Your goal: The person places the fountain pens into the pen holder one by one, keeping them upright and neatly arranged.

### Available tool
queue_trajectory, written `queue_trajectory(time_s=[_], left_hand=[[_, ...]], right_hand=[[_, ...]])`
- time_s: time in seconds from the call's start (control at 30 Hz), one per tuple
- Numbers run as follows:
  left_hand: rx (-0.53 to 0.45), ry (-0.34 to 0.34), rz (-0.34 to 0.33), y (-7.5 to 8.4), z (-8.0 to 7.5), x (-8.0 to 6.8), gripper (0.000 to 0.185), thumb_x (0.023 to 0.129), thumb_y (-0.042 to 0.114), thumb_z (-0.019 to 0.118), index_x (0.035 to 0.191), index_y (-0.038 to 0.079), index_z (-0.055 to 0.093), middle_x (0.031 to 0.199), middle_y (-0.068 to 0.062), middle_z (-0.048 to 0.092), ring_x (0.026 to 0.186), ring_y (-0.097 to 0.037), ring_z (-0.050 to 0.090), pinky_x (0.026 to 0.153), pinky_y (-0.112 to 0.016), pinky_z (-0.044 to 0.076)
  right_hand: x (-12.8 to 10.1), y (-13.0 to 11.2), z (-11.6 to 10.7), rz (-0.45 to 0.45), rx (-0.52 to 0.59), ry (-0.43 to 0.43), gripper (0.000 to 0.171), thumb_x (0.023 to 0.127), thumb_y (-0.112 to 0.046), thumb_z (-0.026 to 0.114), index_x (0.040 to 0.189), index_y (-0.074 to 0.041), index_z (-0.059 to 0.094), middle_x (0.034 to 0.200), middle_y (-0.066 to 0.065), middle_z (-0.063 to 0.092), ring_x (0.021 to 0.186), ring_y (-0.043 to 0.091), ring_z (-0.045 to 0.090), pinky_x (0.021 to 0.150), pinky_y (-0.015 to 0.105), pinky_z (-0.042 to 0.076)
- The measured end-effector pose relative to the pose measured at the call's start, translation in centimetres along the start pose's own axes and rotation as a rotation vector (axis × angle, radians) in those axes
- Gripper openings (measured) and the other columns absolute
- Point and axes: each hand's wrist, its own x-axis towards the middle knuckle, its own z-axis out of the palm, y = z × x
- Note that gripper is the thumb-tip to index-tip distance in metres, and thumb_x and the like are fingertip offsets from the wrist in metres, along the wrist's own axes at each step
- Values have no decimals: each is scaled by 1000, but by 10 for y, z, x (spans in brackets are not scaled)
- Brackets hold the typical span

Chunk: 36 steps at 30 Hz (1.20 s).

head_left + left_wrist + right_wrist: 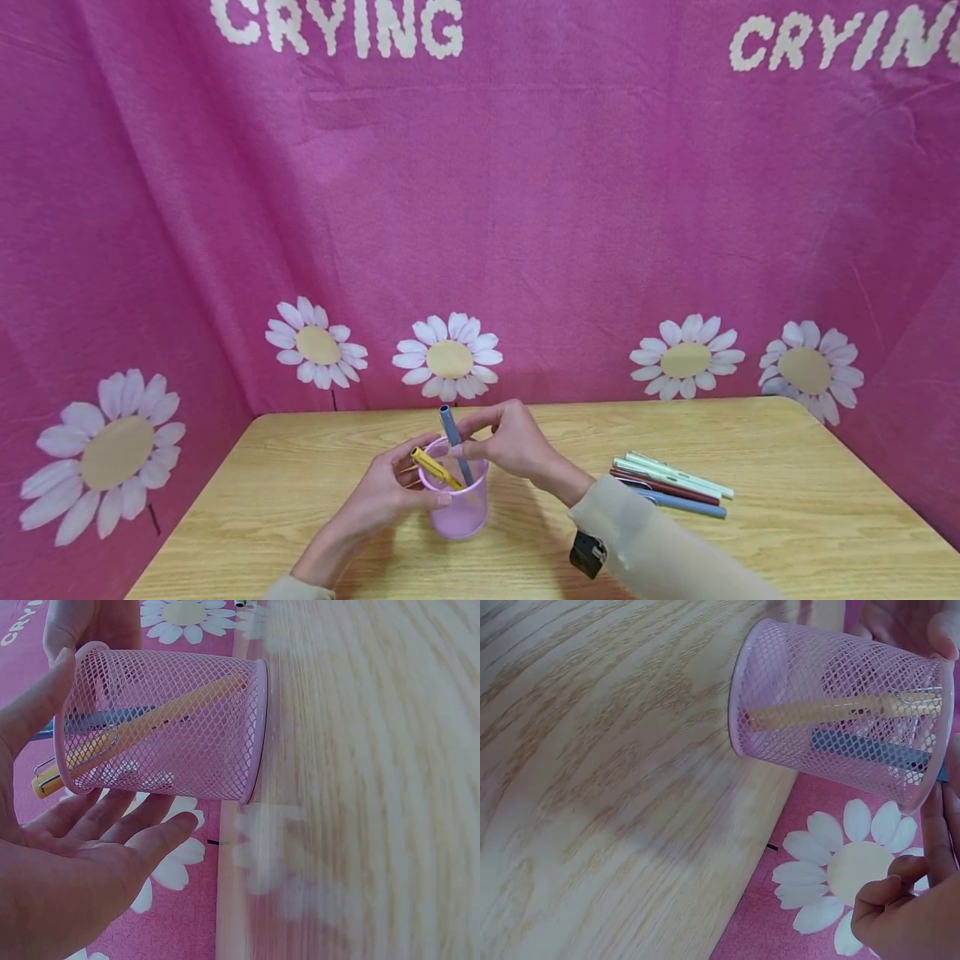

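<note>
A pink mesh cup (459,510) stands on the wooden table (787,508) near its middle. Inside it lean a yellow pen (435,470) and a blue pen (453,433). My right hand (480,435) pinches the blue pen near its top, above the rim. From the left, my left hand (408,492) cups the cup: its thumb lies on the rim and its fingers stay fairly straight beside the wall. In the left wrist view the left hand (82,847) lies just off the cup (172,727). The right wrist view has the cup (832,712), blue pen (870,748) and right hand (907,915).
Several loose pens (671,485), pale green, dark red and blue, lie side by side on the table to the right of the cup. A pink cloth with white daisies (448,358) hangs close behind and to both sides. A dark device (587,554) sits on my right wrist.
</note>
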Motion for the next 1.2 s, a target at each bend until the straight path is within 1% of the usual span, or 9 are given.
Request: queue_trajectory(time_s=[0.2, 0.33, 0.43, 0.57, 0.63, 0.8, 0.9, 1.03, 1.2], left_hand=[[-2, -3, -2, 0, 0, 0, 86, 83, 3, 88, 157, -2, 43, 149, -25, 54, 127, -40, 62, 105, -44, 54], [-5, -3, -11, 1, 0, 0, 86, 84, 5, 88, 158, -1, 42, 150, -26, 53, 126, -40, 62, 102, -41, 55], [3, -5, -6, 2, 0, 0, 86, 85, 5, 87, 158, -2, 41, 150, -26, 53, 127, -40, 61, 101, -40, 56], [10, -9, 2, 2, 0, 0, 87, 86, 6, 87, 159, -3, 40, 148, -25, 56, 129, -39, 60, 103, -42, 54], [2, -2, -8, 2, 1, 0, 88, 85, 5, 88, 158, -3, 40, 145, -23, 59, 127, -37, 61, 104, -42, 54], [-11, 11, -22, 0, 2, 0, 89, 82, 4, 89, 157, -5, 41, 139, -20, 64, 123, -33, 64, 103, -38, 54], [-5, 12, -16, 0, 2, 0, 89, 82, 3, 89, 156, -6, 40, 140, -21, 63, 123, -33, 65, 105, -39, 53], [5, 16, -20, 1, 2, 0, 88, 82, 5, 89, 156, -3, 43, 142, -23, 61, 125, -33, 63, 107, -41, 51], [20, 25, -21, 1, 1, 0, 86, 82, 5, 89, 156, -2, 45, 141, -23, 62, 126, -34, 62, 108, -42, 51]], right_hand=[[-1, 0, 1, -20, -18, -22, 15, 80, -7, 91, 94, -9, 85, 87, -2, 78, 69, 8, 47, 52, 21, 35], [-1, 1, 3, -35, -24, -23, 15, 80, -6, 91, 93, -9, 85, 87, -1, 79, 75, 10, 52, 56, 22, 40], [-1, 2, 4, -30, -31, -17, 16, 79, -6, 91, 92, -9, 85, 87, -1, 79, 73, 9, 53, 55, 21, 41], [-1, 1, 5, -19, -69, 2, 17, 76, -8, 93, 92, -9, 85, 85, -3, 78, 60, 6, 45, 48, 21, 36], [-1, 0, 6, -23, -93, 11, 18, 77, -9, 93, 93, -7, 84, 83, -3, 77, 55, 5, 41, 46, 21, 33], [-2, -3, 3, -47, -132, 32, 20, 78, -10, 93, 96, -4, 83, 83, -1, 76, 55, 7, 44, 46, 22, 35], [-4, -8, -4, -66, -169, 41, 20, 79, -13, 94, 94, -6, 84, 82, -3, 76, 62, 10, 52, 51, 23, 38], [-9, -15, -18, -92, -239, 26, 18, 78, -15, 94, 92, -10, 84, 80, -9, 74, 75, 11, 60, 65, 27, 44], [-19, -23, -40, -99, -310, -27, 17, 80, -18, 93, 92, -13, 84, 81, -12, 73, 79, 8, 61, 72, 31, 45]])
